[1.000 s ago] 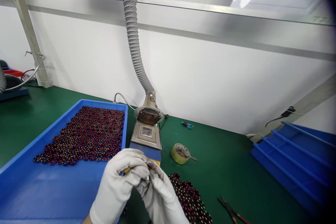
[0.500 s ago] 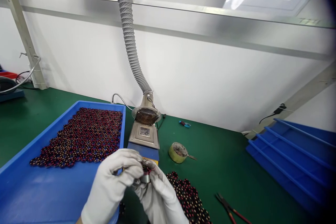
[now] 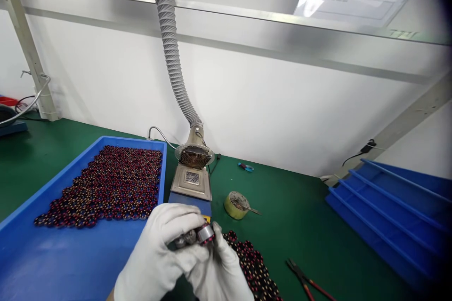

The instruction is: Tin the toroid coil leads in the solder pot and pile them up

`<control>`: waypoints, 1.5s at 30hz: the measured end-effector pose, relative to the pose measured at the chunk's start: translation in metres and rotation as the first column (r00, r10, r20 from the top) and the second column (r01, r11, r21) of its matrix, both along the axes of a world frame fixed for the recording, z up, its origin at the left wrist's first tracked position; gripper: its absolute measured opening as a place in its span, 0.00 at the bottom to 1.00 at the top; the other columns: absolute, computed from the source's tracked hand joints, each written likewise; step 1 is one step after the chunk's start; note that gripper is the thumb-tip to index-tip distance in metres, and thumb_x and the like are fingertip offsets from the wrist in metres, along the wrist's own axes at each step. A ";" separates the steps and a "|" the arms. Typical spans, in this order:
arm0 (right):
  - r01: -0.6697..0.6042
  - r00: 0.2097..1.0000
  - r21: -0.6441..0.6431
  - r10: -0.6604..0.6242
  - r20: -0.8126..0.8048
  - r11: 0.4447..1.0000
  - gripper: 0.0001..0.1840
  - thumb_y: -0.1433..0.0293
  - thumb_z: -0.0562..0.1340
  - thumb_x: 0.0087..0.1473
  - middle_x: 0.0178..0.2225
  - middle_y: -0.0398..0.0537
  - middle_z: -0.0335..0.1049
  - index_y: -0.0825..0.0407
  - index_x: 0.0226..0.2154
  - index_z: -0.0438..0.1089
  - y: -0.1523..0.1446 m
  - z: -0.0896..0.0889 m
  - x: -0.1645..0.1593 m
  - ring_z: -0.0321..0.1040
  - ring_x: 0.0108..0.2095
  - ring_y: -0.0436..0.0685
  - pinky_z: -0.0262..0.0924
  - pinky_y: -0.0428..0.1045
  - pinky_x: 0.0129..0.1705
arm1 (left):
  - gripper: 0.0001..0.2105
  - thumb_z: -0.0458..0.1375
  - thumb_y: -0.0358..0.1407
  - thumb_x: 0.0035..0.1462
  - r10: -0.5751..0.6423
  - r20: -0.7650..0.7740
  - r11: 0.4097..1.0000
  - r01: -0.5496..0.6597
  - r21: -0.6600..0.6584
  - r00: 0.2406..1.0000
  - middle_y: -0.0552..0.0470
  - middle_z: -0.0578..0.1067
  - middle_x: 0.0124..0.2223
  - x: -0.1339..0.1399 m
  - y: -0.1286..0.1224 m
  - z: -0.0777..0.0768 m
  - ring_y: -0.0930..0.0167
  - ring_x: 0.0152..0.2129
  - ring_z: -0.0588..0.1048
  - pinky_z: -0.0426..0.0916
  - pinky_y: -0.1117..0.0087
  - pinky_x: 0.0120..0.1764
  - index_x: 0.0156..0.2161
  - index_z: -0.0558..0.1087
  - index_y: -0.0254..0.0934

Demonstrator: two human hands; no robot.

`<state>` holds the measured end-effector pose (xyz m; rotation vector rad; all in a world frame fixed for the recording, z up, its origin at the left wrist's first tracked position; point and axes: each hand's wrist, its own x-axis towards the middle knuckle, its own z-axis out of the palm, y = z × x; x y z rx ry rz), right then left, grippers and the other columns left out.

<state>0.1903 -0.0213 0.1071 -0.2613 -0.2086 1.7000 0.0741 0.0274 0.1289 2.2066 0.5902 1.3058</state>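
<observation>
Both my hands wear white gloves, and the fingertips I see in the middle are smudged grey. Between them is a small motor stator [image 3: 205, 233], with a silver metal band and dark red windings at its edges; it is tilted on its side. My right hand [image 3: 224, 268] is closed on it, thumb at its right side. From the left, my left hand [image 3: 155, 251] is closed around it too, though its exact contact is partly hidden. Many similar stators [image 3: 254, 263] lie on the green table just right of my hands.
A blue tray [image 3: 70, 263] of packed stators stands at left. Behind my hands is a solder pot [image 3: 192, 186] under a fume hose [image 3: 171, 51]. Nearby are a round yellow-green tin [image 3: 236, 207], red-handled pliers [image 3: 300, 273], a small blue tool [image 3: 245, 167] and stacked blue trays [image 3: 381, 216].
The stator has turned from nearly upright onto its side, so its silver band now shows more, and it has shifted slightly right. The view has moved a little.
</observation>
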 end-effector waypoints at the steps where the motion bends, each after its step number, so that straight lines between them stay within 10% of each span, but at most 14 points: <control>1: 0.005 1.000 0.009 -0.005 0.021 1.000 0.14 0.67 0.69 0.41 0.36 0.43 0.75 0.52 0.34 0.73 -0.002 -0.001 0.000 0.69 0.38 0.47 0.63 0.42 0.40 | 0.17 0.63 0.28 0.44 -0.033 0.033 0.999 0.034 -0.030 0.999 0.53 0.76 0.41 -0.002 0.000 0.002 0.69 0.39 0.72 0.68 0.68 0.43 0.42 0.72 0.44; 10: -0.052 0.944 0.043 0.035 0.328 0.998 0.09 0.70 0.69 0.37 0.24 0.39 0.73 0.51 0.26 0.70 0.027 -0.026 0.020 0.69 0.27 0.50 0.66 0.48 0.33 | 0.07 0.59 0.25 0.42 -0.102 0.435 0.830 0.317 -0.458 0.895 0.54 0.77 0.27 0.001 0.004 -0.004 0.69 0.28 0.75 0.70 0.71 0.34 0.23 0.77 0.40; 14: -0.092 0.923 0.021 0.077 0.377 0.996 0.10 0.67 0.70 0.37 0.19 0.37 0.70 0.52 0.22 0.68 0.033 -0.034 0.024 0.68 0.22 0.48 0.65 0.47 0.29 | 0.05 0.60 0.28 0.43 0.123 0.522 0.840 0.191 -0.507 0.844 0.52 0.78 0.28 -0.008 0.003 -0.001 0.67 0.29 0.75 0.71 0.71 0.33 0.21 0.76 0.39; 18: 0.017 0.919 0.037 -0.030 0.394 0.999 0.15 0.65 0.70 0.36 0.29 0.46 0.74 0.51 0.30 0.71 0.011 -0.027 0.022 0.70 0.29 0.54 0.65 0.52 0.34 | 0.07 0.61 0.30 0.42 0.138 0.243 0.797 0.038 -0.603 0.960 0.49 0.77 0.41 -0.019 0.001 0.012 0.63 0.40 0.73 0.68 0.67 0.42 0.30 0.77 0.40; 24: 0.131 0.874 0.099 -0.162 0.459 0.987 0.09 0.69 0.68 0.41 0.28 0.43 0.74 0.50 0.29 0.71 0.008 -0.016 0.021 0.70 0.32 0.53 0.65 0.50 0.39 | 0.10 0.56 0.23 0.43 -0.133 0.236 0.783 0.248 -0.570 0.963 0.52 0.76 0.32 -0.006 -0.003 0.012 0.68 0.34 0.73 0.66 0.69 0.39 0.26 0.76 0.39; 31: 0.050 0.879 0.101 -0.092 0.468 0.994 0.10 0.64 0.67 0.41 0.25 0.41 0.73 0.49 0.29 0.69 0.010 -0.020 0.018 0.70 0.30 0.53 0.65 0.52 0.37 | 0.04 0.58 0.28 0.45 0.066 0.510 0.737 0.303 -0.605 0.858 0.54 0.75 0.31 -0.016 0.003 0.004 0.70 0.33 0.72 0.66 0.72 0.38 0.24 0.73 0.39; 36: 0.090 0.880 0.103 -0.128 0.457 0.991 0.15 0.63 0.71 0.35 0.28 0.46 0.72 0.50 0.27 0.70 0.012 -0.017 0.014 0.70 0.32 0.56 0.64 0.55 0.39 | 0.10 0.60 0.27 0.42 0.068 0.277 0.709 0.149 -0.689 0.958 0.51 0.76 0.40 -0.020 0.005 0.012 0.67 0.39 0.72 0.66 0.71 0.40 0.32 0.75 0.40; 40: 0.070 0.845 0.100 -0.112 0.522 0.993 0.12 0.69 0.73 0.32 0.25 0.45 0.72 0.50 0.23 0.71 0.021 -0.013 0.028 0.69 0.29 0.55 0.64 0.54 0.40 | 0.09 0.55 0.24 0.43 -0.133 0.225 0.769 0.244 -0.591 0.965 0.51 0.76 0.31 -0.007 -0.003 0.015 0.68 0.32 0.73 0.66 0.69 0.37 0.25 0.75 0.38; 45: -0.030 0.819 0.072 -0.017 0.573 0.997 0.11 0.71 0.72 0.32 0.24 0.44 0.72 0.50 0.23 0.71 0.027 -0.017 0.038 0.69 0.27 0.54 0.65 0.54 0.38 | 0.07 0.53 0.26 0.46 -0.063 0.368 0.835 0.251 -0.490 0.928 0.53 0.73 0.32 -0.007 -0.007 0.006 0.69 0.33 0.71 0.65 0.71 0.36 0.27 0.72 0.39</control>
